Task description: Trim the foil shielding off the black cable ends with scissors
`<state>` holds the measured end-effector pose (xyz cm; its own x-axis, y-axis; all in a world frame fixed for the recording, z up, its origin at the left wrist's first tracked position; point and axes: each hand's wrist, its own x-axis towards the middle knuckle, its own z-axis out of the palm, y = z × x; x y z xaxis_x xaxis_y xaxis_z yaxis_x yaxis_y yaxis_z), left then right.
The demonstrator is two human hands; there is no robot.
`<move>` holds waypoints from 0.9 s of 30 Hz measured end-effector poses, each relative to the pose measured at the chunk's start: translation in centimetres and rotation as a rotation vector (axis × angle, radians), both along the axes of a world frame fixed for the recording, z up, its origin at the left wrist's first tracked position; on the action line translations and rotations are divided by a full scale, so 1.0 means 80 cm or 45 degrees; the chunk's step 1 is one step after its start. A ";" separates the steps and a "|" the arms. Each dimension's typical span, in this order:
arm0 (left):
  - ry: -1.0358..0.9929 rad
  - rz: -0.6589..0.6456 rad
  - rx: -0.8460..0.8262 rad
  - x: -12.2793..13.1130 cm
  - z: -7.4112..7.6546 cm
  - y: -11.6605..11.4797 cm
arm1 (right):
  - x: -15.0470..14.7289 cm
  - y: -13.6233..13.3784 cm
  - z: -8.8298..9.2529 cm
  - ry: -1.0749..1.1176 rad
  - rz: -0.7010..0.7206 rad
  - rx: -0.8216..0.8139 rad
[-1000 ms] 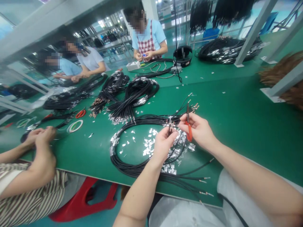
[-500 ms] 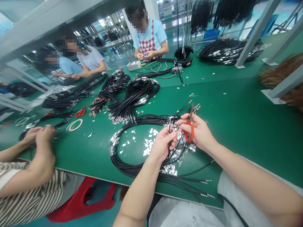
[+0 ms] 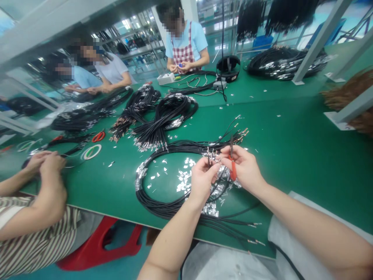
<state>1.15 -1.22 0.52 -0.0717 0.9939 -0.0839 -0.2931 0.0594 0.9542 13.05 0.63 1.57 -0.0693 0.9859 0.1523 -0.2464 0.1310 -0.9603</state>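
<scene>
While the person's left hand (image 3: 202, 181) pinches a few cable ends (image 3: 210, 157) tipped with metal terminals, the right hand (image 3: 240, 167) holds small red-handled pliers (image 3: 233, 171) upright just beside them. Both hands are raised above the tabletop (image 3: 303, 167). The left grip is pressed together on the cable ends, and the right grip is closed around the pliers.

Those ends belong to a black cable coil (image 3: 154, 190) lying on the green tabletop, looped around scattered foil scraps (image 3: 183, 181). More terminals fan out just past the hands. Farther along lie cable bundles (image 3: 164, 118), red scissors (image 3: 98, 136) and a tape roll (image 3: 92, 151).

At lower left, a co-worker's hands (image 3: 48, 165) are held together near a black cable, and a red stool (image 3: 99, 245) stands under the tabletop's edge. At the far end, a co-worker in a checked apron (image 3: 182, 54) works beside a white box (image 3: 165, 79).
</scene>
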 end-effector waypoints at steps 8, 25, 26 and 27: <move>0.311 0.156 0.213 0.000 -0.006 0.000 | -0.008 -0.004 -0.003 0.061 -0.043 -0.040; -0.217 -0.112 -0.049 -0.016 0.009 0.006 | 0.013 0.010 -0.004 -0.482 0.046 0.054; -0.253 -0.121 -0.052 -0.019 0.011 0.008 | 0.018 0.011 -0.005 -0.700 0.070 0.164; -0.279 -0.134 -0.056 -0.022 0.012 0.009 | 0.021 0.012 -0.005 -0.894 0.093 0.277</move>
